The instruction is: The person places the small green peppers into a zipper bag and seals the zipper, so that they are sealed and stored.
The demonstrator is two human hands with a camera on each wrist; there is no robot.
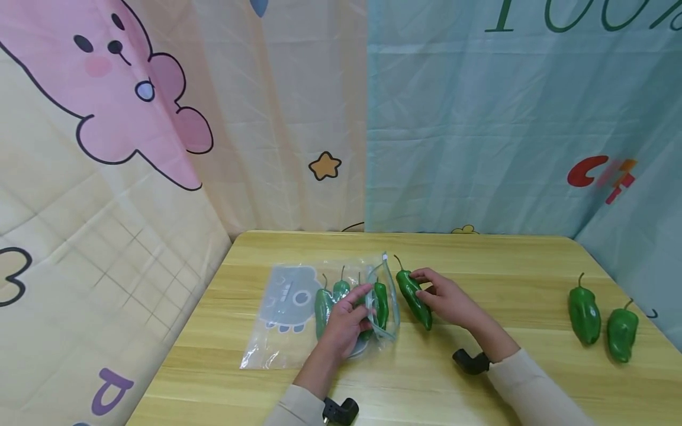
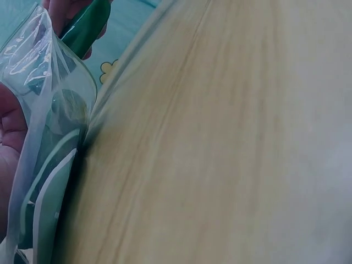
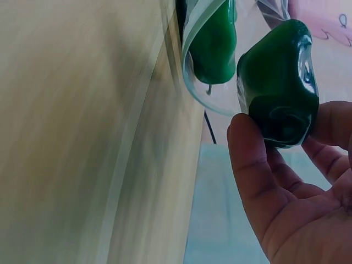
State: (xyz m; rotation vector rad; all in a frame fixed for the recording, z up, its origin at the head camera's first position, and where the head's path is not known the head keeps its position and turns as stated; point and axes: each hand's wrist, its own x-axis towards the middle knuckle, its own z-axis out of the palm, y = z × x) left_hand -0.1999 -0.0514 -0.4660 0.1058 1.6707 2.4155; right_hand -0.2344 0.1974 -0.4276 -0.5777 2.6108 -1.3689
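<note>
Right hand | pinching 1 glossy green pepper (curved stem) | left hand grip: unclear

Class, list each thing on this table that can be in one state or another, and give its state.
Clear bag: lying on the table, mouth open, partly filled.
Bagged peppers: inside, whole.
Held pepper: whole, outside the bag, gripped by the right hand.
Two loose peppers: whole, on the table, untouched.
</note>
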